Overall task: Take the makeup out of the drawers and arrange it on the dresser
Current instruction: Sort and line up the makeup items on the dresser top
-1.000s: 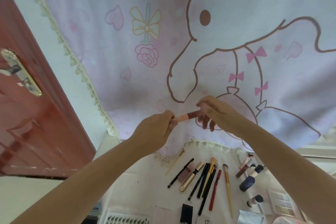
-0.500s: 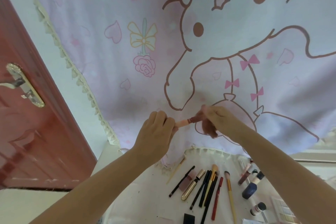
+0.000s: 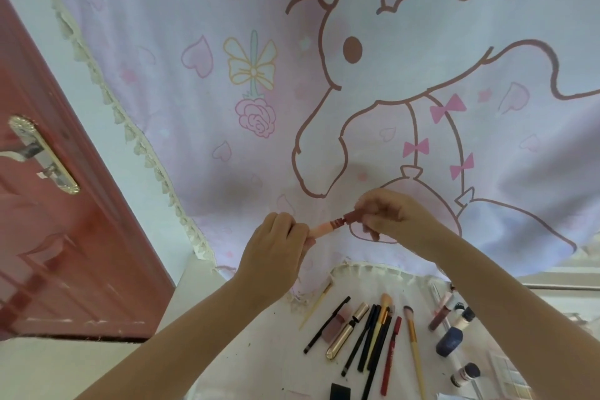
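Held lip pencil (image 3: pixel 336 227) in air above table (image 3: pixel 266 354), left hand (image 3: pixel 276 247) gripping pink barrel, right hand (image 3: pixel 389 216) pinching dark cap. Judged light, stiff, slick; best gripped mid-barrel. Brushes (image 3: pixel 414 341) lay below.

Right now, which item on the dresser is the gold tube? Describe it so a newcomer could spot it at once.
Start at the cartoon cloth hanging behind the dresser top, then drop to the row of pencils and brushes below the hands. The gold tube lies slanted near the row's left end, against a mauve tube. It alone is shiny metallic gold and thicker than the pencils.
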`<action>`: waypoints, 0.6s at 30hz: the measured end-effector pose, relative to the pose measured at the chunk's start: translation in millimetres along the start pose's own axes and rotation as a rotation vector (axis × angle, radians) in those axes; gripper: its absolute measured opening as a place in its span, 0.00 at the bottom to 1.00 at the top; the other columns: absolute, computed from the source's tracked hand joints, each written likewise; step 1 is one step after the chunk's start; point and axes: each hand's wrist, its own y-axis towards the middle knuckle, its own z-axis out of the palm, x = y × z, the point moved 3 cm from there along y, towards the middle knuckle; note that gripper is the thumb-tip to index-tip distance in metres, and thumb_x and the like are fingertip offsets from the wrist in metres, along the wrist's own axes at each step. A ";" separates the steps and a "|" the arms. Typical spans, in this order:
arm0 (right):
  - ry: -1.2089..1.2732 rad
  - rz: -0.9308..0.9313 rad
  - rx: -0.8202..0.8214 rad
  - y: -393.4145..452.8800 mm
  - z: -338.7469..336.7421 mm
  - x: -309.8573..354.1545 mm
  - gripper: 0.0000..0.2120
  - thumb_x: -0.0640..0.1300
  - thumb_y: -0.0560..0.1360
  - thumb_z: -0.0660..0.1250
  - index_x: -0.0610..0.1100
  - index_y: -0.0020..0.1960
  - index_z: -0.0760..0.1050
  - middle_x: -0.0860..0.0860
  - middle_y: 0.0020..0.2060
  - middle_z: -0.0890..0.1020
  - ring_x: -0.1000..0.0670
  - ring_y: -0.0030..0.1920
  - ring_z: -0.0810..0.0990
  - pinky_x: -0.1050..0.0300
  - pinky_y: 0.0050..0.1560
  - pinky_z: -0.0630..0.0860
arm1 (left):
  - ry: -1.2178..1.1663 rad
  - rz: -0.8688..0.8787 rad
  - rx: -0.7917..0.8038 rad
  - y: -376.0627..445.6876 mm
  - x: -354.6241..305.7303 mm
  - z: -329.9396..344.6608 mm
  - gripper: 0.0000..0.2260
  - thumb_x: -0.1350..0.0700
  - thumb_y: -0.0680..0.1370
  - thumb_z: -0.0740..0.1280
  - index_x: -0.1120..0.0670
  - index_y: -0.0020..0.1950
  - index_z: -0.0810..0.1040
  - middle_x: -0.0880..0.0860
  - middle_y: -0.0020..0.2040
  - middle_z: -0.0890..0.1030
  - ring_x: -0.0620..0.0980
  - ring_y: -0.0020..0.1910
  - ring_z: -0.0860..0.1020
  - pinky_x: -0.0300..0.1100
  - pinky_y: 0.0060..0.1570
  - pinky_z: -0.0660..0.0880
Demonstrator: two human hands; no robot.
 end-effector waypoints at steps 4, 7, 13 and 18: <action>0.200 0.063 0.127 2.4 3.7 -6.4 0.19 0.29 0.72 0.62 0.52 0.51 0.71 0.53 0.45 0.81 0.58 0.39 0.82 0.65 0.36 0.79 | -0.002 -0.013 0.055 -6.4 3.8 6.3 0.29 0.51 0.83 0.42 0.57 0.33 0.76 0.51 0.28 0.73 0.47 0.26 0.70 0.34 0.25 0.69; 0.118 0.150 0.083 6.2 9.3 -11.0 0.11 0.35 0.76 0.60 0.52 0.47 0.73 0.51 0.38 0.81 0.57 0.28 0.78 0.66 0.29 0.75 | -0.021 -0.018 0.073 -7.4 4.4 9.9 0.29 0.51 0.83 0.42 0.57 0.33 0.76 0.51 0.28 0.73 0.47 0.26 0.70 0.35 0.25 0.69; 0.035 0.213 0.069 15.0 13.9 -40.9 0.10 0.32 0.74 0.63 0.45 0.40 0.75 0.50 0.30 0.78 0.56 0.26 0.74 0.66 0.32 0.74 | -0.090 -0.015 0.246 -28.5 7.8 34.7 0.27 0.50 0.82 0.44 0.56 0.34 0.77 0.51 0.29 0.74 0.47 0.26 0.72 0.34 0.24 0.70; -0.158 0.278 0.266 26.4 37.3 -83.9 0.11 0.32 0.73 0.64 0.48 0.39 0.72 0.54 0.31 0.77 0.60 0.29 0.75 0.68 0.35 0.73 | -0.178 -0.138 0.709 -55.5 0.2 65.7 0.16 0.51 0.82 0.51 0.58 0.57 0.74 0.53 0.52 0.76 0.51 0.52 0.74 0.39 0.51 0.71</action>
